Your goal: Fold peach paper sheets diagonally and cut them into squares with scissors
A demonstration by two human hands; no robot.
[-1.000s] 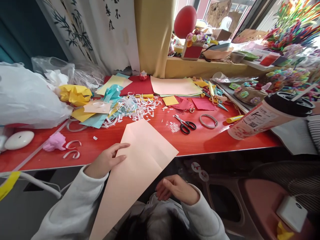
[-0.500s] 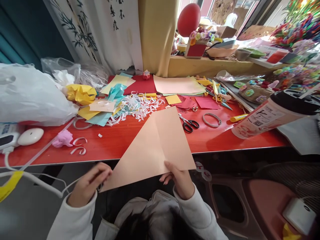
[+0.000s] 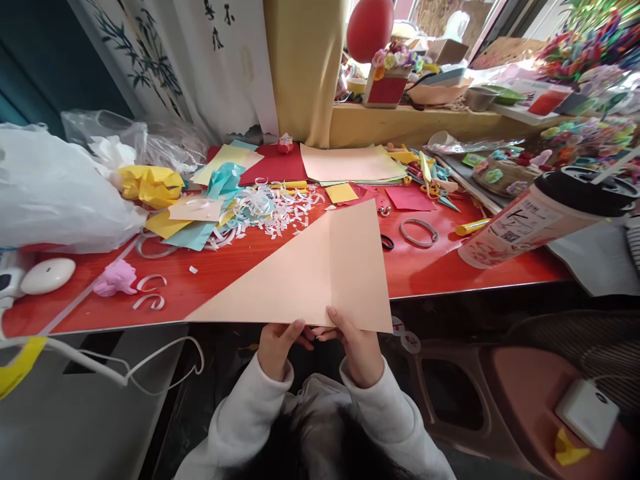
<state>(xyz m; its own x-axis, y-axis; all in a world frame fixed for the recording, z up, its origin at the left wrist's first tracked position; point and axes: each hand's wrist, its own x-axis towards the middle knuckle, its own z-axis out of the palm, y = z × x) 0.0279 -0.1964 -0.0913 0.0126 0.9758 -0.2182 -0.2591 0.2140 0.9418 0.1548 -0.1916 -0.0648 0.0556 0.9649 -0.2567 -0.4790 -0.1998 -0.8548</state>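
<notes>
A large peach sheet of paper (image 3: 280, 273), slanted along its left edge and marked by an upright crease, stretches over the front edge of the table. My left hand (image 3: 280, 347) pinches its lower edge near the middle, thumb on top. Close beside it, my right hand (image 3: 357, 347) grips the same edge just right of the crease, its thumb also on top and the fingers underneath. Behind the paper's right side, one black loop of the scissors (image 3: 387, 242) shows; the rest is covered.
On the red table (image 3: 200, 293) lie white paper shreds (image 3: 280, 207), stacked coloured sheets (image 3: 350, 163), a tape-like ring (image 3: 419, 232) and a pink crumpled lump (image 3: 115, 277). A tall lidded cup (image 3: 530, 220) stands at right, a white plastic bag (image 3: 60, 193) at left.
My left hand has moved from the paper's left tip rightward to its lower edge, beside my right hand. The sheet has turned so its lower edge lies nearly level, covering most of the scissors.
</notes>
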